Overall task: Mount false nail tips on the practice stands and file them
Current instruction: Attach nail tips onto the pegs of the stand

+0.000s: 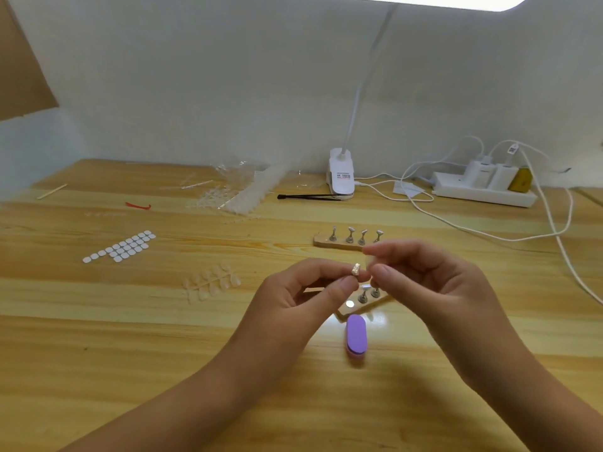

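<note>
Mounting underway: left hand (293,295) is pinching a stand peg (355,269); right hand (434,282), at three o'clock, is pinching an apparent nail tip (369,263); next likely needing square pressing.

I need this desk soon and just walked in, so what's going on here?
A person works bare-handed over the wooden table. The left hand pinches a small metal practice stand, held above the table. The right hand pinches what looks like a clear nail tip right beside it. Under the hands sits a wooden base with more stands, and a purple buffer block lies next to it. No filing yet.
</note>
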Available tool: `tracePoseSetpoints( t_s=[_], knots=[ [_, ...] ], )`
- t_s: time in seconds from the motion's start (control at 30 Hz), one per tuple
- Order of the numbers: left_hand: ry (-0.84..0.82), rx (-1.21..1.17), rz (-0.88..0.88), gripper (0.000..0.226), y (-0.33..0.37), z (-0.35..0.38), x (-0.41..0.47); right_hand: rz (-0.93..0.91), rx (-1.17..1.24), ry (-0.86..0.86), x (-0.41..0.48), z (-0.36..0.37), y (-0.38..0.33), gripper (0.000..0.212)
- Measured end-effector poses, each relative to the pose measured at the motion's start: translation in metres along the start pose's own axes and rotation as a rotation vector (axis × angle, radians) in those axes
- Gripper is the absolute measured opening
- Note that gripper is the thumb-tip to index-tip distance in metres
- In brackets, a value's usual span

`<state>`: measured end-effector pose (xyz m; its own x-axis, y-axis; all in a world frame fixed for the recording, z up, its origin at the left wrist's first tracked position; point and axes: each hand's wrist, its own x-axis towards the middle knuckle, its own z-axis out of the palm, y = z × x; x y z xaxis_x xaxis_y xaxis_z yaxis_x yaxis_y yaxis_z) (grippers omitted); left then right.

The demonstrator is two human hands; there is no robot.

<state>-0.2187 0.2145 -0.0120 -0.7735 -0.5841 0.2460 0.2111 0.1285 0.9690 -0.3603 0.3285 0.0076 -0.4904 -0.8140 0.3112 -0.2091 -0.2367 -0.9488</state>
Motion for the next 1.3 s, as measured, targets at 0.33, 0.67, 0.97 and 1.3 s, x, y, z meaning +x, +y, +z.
tracePoseSetpoints(
  t_s=[0.33, 0.67, 0.97, 1.3],
  knots=[
    [-0.002, 0.000, -0.041, 0.015, -0.002, -0.002, 0.000, -0.189, -0.342, -0.008, 0.004, -0.003, 0.001, 0.026],
    [0.010, -0.065, -0.066, 0.019, -0.002, 0.000, 0.002, -0.255, -0.227, 0.093, 0.000, -0.002, -0.006, 0.021],
    [0.016, -0.061, -0.063, 0.017, -0.005, 0.000, 0.002, -0.356, -0.423, 0.027, -0.002, 0.002, 0.000, 0.021],
    [-0.001, -0.039, -0.026, 0.014, -0.010, -0.001, 0.001, -0.411, -0.560, -0.029, 0.000, 0.000, 0.007, 0.019]
  ],
)
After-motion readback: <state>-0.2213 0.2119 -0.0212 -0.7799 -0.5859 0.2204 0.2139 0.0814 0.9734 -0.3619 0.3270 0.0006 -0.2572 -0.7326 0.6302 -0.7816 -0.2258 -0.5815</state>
